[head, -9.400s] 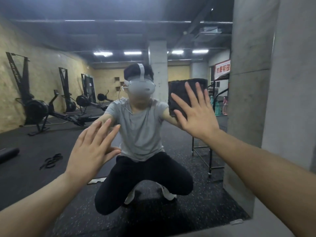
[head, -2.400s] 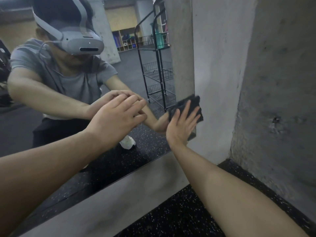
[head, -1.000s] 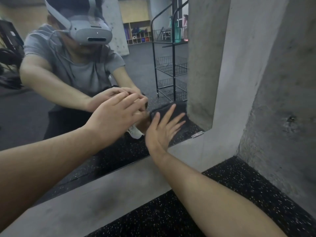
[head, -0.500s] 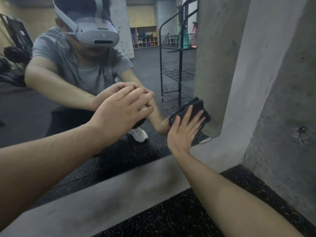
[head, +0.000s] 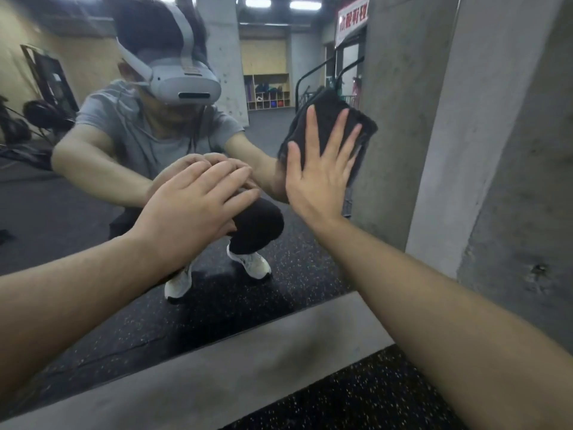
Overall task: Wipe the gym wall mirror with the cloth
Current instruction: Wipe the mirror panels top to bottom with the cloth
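Gym floor, dark speckled rubber, concrete pillar on the right, wall mirror sitting on a low concrete ledge. We use the pillar as reference.

Change: half a second ago our right hand had the cloth low on the glass, near the mirror's bottom corner by the pillar. Now hand and cloth are noticeably higher on the glass, same strip just beside the pillar. We read that as an upward stroke along the pillar-side edge: the bottom corner looks covered, and the strip above is in hand. Glass further from the pillar we can't judge for streaks at this resolution.

Right hand: flat, fingers straight and spread, pressing the cloth against the mirror. No curl round it; it is held by pressure only.

Left hand: further from the pillar, lower than the right, fingers relaxed and close together, holding nothing. It appears to rest on or just off the glass, meeting its reflection; we can't tell contact for certain.

Cloth: dark, nearly black, thick and fuzzy, folded into a pad a little larger than the palm. Top edge sticks out above the fingertips, edge nearest the pillar looks slightly frayed or rolled.
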The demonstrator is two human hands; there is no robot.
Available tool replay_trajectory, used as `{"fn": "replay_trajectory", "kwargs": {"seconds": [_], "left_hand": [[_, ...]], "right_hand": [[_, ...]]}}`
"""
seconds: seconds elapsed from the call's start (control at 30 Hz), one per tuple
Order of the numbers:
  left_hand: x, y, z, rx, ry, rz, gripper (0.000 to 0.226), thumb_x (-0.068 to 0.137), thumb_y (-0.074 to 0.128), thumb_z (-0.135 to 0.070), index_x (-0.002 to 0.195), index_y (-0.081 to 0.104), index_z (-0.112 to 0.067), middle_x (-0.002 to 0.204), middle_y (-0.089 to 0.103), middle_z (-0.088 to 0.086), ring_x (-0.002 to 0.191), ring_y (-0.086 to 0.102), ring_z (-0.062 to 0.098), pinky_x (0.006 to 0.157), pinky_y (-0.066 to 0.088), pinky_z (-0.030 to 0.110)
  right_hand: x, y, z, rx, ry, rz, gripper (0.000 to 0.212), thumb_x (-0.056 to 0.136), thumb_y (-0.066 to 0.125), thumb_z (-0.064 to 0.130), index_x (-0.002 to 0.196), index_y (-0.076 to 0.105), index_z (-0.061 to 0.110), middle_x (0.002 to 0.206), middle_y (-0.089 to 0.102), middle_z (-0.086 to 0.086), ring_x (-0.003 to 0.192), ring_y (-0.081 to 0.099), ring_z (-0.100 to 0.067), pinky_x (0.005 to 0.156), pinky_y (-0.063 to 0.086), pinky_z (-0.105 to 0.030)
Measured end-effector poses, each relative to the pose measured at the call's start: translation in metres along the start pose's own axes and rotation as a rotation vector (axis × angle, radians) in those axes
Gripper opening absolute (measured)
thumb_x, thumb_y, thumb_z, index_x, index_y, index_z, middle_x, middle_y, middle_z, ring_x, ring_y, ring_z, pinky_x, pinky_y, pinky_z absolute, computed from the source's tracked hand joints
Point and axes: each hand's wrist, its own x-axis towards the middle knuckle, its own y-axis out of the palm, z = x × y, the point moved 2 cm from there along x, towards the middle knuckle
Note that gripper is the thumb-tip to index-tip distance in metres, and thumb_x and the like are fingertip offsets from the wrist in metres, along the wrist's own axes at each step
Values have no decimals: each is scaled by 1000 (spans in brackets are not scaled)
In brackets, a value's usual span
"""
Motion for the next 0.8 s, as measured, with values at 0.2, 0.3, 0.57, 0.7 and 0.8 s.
{"fn": "replay_trajectory", "kwargs": {"seconds": [0.2,0.3,0.57,0.7,0.8], "left_hand": [[-10,-7,14,-34,23,-92,35,100,52,-31,120,70,-8,132,63,19,125,46,33,103,34,44],[-27,4,7,-135,-28,-49,37,100,47,-23,123,70,-6,135,60,14,127,50,32,107,38,46],[-12,-8,16,-9,4,-38,39,97,51,-36,122,68,-12,134,62,17,124,49,35,102,37,48],[-1,-16,29,22,-36,-6,48,85,74,-39,125,66,-13,137,59,18,129,44,36,104,35,50],[-8,-21,40,33,-61,-9,44,94,57,-41,128,65,-14,139,58,18,131,44,36,106,35,50]], "right_hand": [[26,-7,11,-94,-195,-2,58,107,33,47,162,29,29,170,12,-22,154,2,-52,123,5,-67],[2,-7,-3,-165,-708,135,52,107,35,49,158,36,35,167,24,-21,152,9,-53,124,3,-65],[60,-29,-36,-153,-411,53,59,106,37,52,161,29,34,170,14,-19,155,5,-48,125,4,-61],[102,-39,-8,-118,-257,-11,59,107,34,48,163,22,33,172,7,-17,156,-2,-47,126,1,-62],[113,-36,18,-126,-344,-59,57,106,37,44,162,29,32,170,16,-20,154,6,-52,125,4,-65]]}}
